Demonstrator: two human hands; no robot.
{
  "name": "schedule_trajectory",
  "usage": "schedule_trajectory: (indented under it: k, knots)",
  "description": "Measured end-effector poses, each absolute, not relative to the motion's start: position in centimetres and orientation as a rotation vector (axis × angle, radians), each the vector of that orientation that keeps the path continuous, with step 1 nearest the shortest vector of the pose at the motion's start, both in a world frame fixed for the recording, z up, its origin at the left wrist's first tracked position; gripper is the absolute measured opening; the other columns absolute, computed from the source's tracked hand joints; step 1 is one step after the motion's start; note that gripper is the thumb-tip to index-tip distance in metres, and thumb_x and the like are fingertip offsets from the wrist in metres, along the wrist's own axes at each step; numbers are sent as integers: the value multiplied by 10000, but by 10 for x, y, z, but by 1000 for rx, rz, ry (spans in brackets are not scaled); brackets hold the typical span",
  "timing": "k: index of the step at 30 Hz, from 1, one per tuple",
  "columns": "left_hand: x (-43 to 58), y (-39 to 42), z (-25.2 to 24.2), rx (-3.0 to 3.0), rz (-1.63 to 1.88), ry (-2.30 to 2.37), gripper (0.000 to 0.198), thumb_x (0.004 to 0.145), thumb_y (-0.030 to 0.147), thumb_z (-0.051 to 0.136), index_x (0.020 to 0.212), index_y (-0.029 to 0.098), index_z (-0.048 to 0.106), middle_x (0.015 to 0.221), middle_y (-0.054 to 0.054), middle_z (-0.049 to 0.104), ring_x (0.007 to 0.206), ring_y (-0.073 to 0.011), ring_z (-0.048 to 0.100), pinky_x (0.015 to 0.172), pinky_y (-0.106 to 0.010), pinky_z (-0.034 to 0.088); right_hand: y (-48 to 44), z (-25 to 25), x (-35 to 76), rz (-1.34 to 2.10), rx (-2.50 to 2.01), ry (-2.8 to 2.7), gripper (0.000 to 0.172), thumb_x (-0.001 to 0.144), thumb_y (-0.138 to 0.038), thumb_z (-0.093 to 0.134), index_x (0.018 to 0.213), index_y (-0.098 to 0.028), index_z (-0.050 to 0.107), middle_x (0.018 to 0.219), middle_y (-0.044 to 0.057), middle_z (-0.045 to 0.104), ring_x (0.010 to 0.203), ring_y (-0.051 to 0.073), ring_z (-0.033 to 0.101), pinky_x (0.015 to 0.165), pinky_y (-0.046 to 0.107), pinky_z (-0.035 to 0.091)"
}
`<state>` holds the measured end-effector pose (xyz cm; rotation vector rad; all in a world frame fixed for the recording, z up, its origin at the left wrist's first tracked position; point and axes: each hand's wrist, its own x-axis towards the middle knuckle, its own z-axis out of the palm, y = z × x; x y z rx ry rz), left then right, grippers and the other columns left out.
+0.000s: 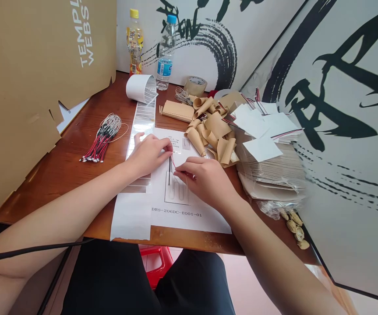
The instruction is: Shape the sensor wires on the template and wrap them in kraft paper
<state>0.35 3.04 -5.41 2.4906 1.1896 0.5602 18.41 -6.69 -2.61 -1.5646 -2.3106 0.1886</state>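
A thin red and black wire lead [170,173] runs between my hands over a printed white sheet [192,222] with a line drawing on it. Pinched fingers of my left hand [151,151] grip its upper part. Lower and to the right, my right hand [205,175] has thumb and forefinger closed on the red strand. The far tips of the lead are too small to make out. Beneath my left hand lies a strip of clear-backed labels [145,116], its white roll [139,87] curling up behind. A bundle of similar wires [101,138] rests on the left.
Curled brown paper pieces [213,131] lie beyond my right hand, near a stack of white cards [267,162]. Peanuts [295,229] sit at the right edge. Two bottles [165,65] and a tape roll [195,86] stand behind; a large cardboard box [44,65] borders the left.
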Motion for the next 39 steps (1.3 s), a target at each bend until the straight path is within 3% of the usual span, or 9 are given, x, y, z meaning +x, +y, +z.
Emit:
schedule_trajectory:
  k: [7,14,19,26,32,39]
  knots:
    - [4,30,-53,2444,569,1199,107,891,351,693,943,261,665,1022,19,774,1127,-248,607,1192,-596,137,-71,-32,178,223,-1573,-2404,197,971,-209,613,895,-162,789,807,56,720,690,164,610,642,288,383]
    - [4,31,-55,2433,576,1188,174,869,410,726,940,262,666,1018,14,766,1125,-252,614,1194,-604,148,-75,-32,187,274,-1515,-2341,102,939,-273,690,968,-182,726,866,43,726,646,145,625,627,278,413]
    - [5,30,-54,2428,569,1194,158,879,397,715,941,260,666,1019,10,766,1125,-251,611,1196,-599,148,-75,-26,192,371,-1533,-2280,364,852,-338,809,1141,-201,636,871,19,724,648,158,626,619,276,446]
    - [5,29,-51,2409,562,1208,172,877,408,713,936,253,670,1027,0,767,1127,-264,611,1191,-603,154,-80,-24,190,398,-1369,-2295,241,942,-418,707,1039,-208,638,813,23,711,675,161,640,631,277,470]
    - [4,29,-53,2428,574,1196,151,935,397,640,932,250,673,1007,4,763,1124,-261,607,1173,-608,163,-80,-23,190,416,-1321,-2191,295,892,-454,766,969,-210,619,774,6,693,626,144,629,610,281,502]
    - [4,29,-54,2438,566,1211,107,942,349,609,932,259,667,995,1,764,1112,-266,604,1168,-610,172,-80,-16,189,799,-1341,-1920,292,917,-497,715,887,-218,636,737,13,715,660,162,680,608,289,543]
